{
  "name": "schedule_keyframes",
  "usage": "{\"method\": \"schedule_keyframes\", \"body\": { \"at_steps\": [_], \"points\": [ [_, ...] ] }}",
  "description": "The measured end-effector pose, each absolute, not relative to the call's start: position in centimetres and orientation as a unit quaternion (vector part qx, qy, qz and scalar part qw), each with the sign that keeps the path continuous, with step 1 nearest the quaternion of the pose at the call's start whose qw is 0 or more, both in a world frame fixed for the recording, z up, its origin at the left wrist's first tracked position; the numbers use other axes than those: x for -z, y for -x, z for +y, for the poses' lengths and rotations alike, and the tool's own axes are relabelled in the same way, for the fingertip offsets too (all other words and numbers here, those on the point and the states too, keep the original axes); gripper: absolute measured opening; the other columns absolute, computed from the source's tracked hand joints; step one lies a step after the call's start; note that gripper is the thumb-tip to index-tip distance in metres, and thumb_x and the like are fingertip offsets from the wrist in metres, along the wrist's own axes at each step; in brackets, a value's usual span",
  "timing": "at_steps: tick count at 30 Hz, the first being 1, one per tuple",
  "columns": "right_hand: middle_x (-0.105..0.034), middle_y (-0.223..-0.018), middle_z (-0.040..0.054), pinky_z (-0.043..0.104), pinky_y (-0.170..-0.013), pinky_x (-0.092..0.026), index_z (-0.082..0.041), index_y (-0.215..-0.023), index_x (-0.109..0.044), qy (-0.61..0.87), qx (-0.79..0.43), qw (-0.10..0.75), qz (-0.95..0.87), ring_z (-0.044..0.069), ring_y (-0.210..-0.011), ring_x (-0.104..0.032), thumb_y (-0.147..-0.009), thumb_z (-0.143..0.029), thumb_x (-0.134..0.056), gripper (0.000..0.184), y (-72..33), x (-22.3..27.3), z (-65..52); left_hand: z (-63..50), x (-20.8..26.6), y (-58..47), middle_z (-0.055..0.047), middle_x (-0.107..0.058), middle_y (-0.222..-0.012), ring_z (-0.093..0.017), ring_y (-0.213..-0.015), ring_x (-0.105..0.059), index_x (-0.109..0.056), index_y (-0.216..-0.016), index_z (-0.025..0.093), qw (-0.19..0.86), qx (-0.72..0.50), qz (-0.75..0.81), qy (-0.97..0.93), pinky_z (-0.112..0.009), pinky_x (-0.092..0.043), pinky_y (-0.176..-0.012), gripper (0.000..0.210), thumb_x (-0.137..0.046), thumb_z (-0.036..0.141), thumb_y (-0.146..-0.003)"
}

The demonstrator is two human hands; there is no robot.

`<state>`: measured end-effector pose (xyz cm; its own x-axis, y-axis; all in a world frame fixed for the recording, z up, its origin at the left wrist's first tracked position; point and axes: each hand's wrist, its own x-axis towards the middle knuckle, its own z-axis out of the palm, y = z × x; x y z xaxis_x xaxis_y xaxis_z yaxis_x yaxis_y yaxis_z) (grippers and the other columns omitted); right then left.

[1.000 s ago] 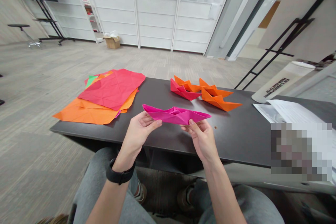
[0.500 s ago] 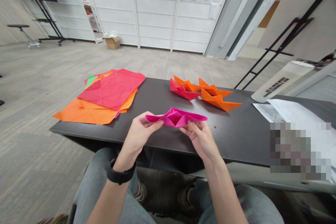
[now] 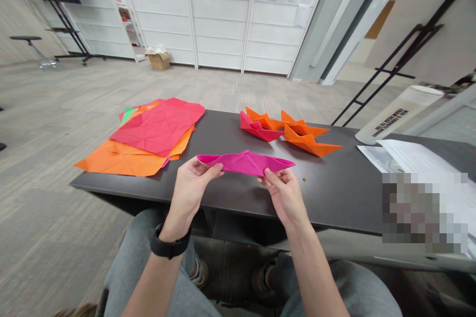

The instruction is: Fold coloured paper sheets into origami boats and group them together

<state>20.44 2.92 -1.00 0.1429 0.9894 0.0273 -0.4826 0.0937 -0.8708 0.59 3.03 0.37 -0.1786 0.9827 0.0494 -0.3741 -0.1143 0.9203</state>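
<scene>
A magenta paper boat (image 3: 246, 162) is held just above the near part of the dark table, stretched long and low with a small peak in its middle. My left hand (image 3: 192, 183) pinches its left end, thumb in front and fingers behind. At the right end, my right hand (image 3: 284, 189) grips it the same way. Beyond it on the table stand several folded boats: a red boat (image 3: 259, 129) and orange ones, the nearest orange boat (image 3: 310, 142) lying to the right.
Loose red sheets (image 3: 159, 126) and orange sheets (image 3: 119, 158) lie piled at the table's (image 3: 223, 203) left end. On the right are white papers (image 3: 412, 158) and a white cylinder (image 3: 397, 114) with printing. A cardboard box (image 3: 159, 61) sits on the floor.
The magenta boat's ends have been drawn apart; its open middle fold has flattened into a smoother side. My left hand has shifted slightly left.
</scene>
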Motion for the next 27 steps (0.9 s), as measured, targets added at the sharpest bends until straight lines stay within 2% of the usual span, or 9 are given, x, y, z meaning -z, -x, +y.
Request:
{"method": "schedule_keyframes", "body": {
  "at_steps": [6,11,17,23,27],
  "points": [
    [-0.073,-0.083,0.0003,0.034,-0.076,-0.065,-0.02,-0.085,-0.071,0.376,-0.56,0.625,-0.391,0.016,-0.079,-0.069,-0.069,-0.034,-0.089,0.027,-20.55,0.86,2.7,2.67,-0.64,-0.83,-0.002,-0.076,-0.079,-0.016,-0.079,-0.073,-0.066,-0.081,0.014,0.536,-0.597,0.412,-0.433,-0.028,-0.062,-0.076,0.028,-0.088,0.026,-0.069],
    [-0.064,-0.065,-0.006,0.031,-0.07,-0.066,-0.02,-0.073,-0.064,0.381,-0.558,0.645,-0.358,0.013,-0.066,-0.068,-0.066,-0.036,-0.092,0.032,-20.28,0.63,2.69,2.67,-0.75,-0.92,-0.001,-0.075,-0.078,-0.017,-0.073,-0.074,-0.065,-0.083,0.015,0.507,-0.625,0.42,-0.421,-0.03,-0.063,-0.075,0.032,-0.089,0.027,-0.067],
    [-0.067,-0.066,-0.0066,0.03,-0.068,-0.067,-0.021,-0.074,-0.064,0.364,-0.572,0.649,-0.345,0.014,-0.067,-0.072,-0.064,-0.036,-0.093,0.034,-20.34,0.62,2.73,2.84,-0.66,-1.07,0.001,-0.073,-0.072,-0.016,-0.069,-0.073,-0.063,-0.08,0.014,0.476,-0.647,0.426,-0.417,-0.029,-0.063,-0.074,0.031,-0.089,0.025,-0.066],
    [-0.067,-0.067,-0.0071,0.034,-0.069,-0.067,-0.023,-0.086,-0.064,0.36,-0.562,0.647,-0.368,0.015,-0.065,-0.072,-0.068,-0.042,-0.089,0.036,-20.1,0.61,2.55,2.55,-0.82,-0.76,-0.007,-0.08,-0.091,-0.02,-0.079,-0.076,-0.074,-0.098,0.012,0.522,-0.584,0.434,-0.445,-0.03,-0.063,-0.076,0.037,-0.089,0.026,-0.067],
    [-0.068,-0.071,-0.0072,0.038,-0.07,-0.067,-0.026,-0.089,-0.063,0.345,-0.554,0.657,-0.377,0.016,-0.067,-0.072,-0.073,-0.041,-0.086,0.033,-20.15,0.52,2.18,2.34,-0.91,-0.81,-0.009,-0.08,-0.084,-0.024,-0.075,-0.077,-0.079,-0.086,0.011,0.499,-0.583,0.455,-0.452,-0.035,-0.064,-0.076,0.027,-0.088,0.03,-0.068]
  ]
}}
